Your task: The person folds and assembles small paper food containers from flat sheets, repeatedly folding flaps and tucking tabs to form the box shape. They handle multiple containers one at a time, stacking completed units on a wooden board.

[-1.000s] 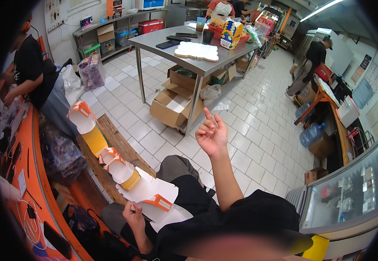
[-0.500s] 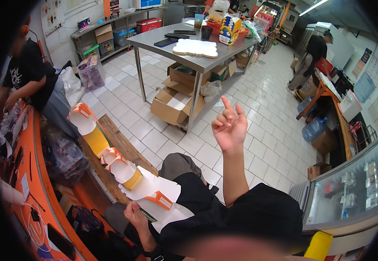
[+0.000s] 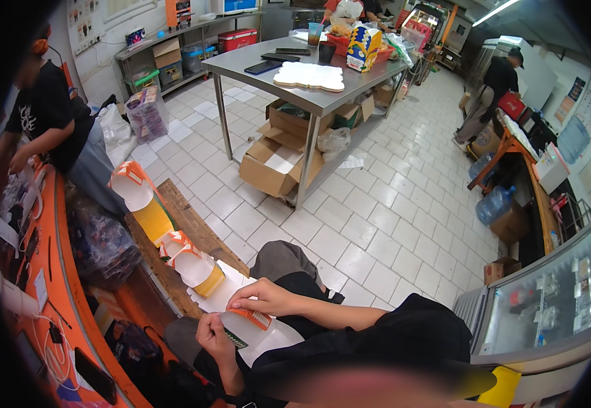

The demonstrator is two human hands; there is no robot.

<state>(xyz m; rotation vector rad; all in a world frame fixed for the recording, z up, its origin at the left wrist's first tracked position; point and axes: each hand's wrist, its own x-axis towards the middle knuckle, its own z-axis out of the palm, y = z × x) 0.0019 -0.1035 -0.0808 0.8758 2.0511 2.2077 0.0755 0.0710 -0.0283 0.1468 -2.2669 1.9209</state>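
Both hands on flat box blank (image 3: pixel 244 325) over lap: left hand (image 3: pixel 212 338) fingers clamped on its lower edge, right hand (image 3: pixel 263 297) fingers pinching orange flap, prob. to steady w/ fold; folded boxes (image 3: pixel 190 262) stacked alongside

Black sleeve (image 3: pixel 411 326); grey trousers (image 3: pixel 285 262) — forearms bare

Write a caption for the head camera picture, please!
Both hands fold a flat white-and-orange carton on the lap, beside stacked folded cartons.
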